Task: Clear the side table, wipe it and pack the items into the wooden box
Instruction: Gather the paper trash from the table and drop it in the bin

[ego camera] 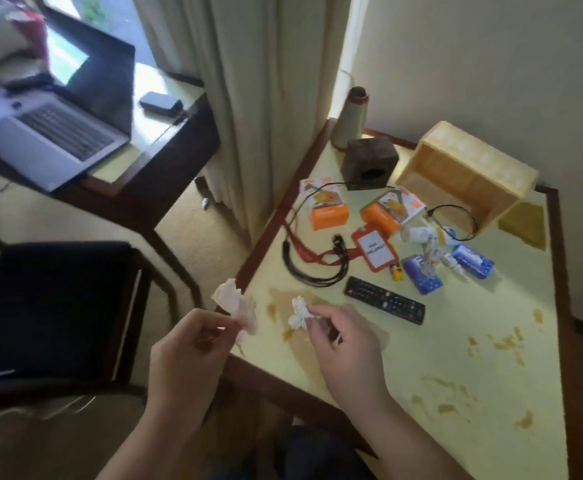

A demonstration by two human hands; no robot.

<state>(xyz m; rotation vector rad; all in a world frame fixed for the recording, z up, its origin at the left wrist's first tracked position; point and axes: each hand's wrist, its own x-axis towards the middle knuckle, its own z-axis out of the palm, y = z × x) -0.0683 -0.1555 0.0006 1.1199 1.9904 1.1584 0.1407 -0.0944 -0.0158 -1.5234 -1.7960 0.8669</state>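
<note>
Both busy: left hand (193, 344) pinches a crumpled, stained tissue (236, 306), right hand (343, 344) pinches a white wad (299, 312) over the brown-smeared, pale yellow side table (456, 341); slatted wooden box (466, 174) lies tipped at 1 o'clock.

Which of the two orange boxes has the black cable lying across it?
The left orange box, nearest the table's curtain-side edge. A black cable crosses its top, while the right orange box, beside the red badge holder, has none on it.
</note>
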